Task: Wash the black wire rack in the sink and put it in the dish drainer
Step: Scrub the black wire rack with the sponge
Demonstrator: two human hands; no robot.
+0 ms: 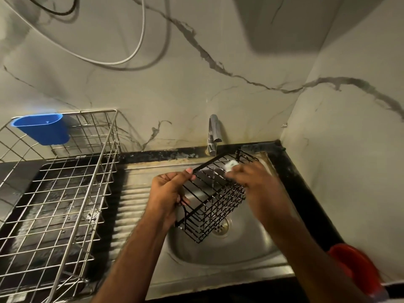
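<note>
Your left hand [167,193] has its grip curled round the near end of the black wire rack [215,197], holding it tilted above the sink [229,250] under the tap [213,134]. Your right hand [255,182] pinches a pale scrubber [231,165] against the rack's far end; the dish drainer [65,189] stands on the worktop to the left.

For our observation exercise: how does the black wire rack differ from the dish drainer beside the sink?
The black wire rack is black; the dish drainer is bare silver metal. The rack is the smaller and is held tilted over the sink by the left hand, with the right hand on it; the drainer stands level on the counter and carries a blue cup. Both are open wire grids.
</note>
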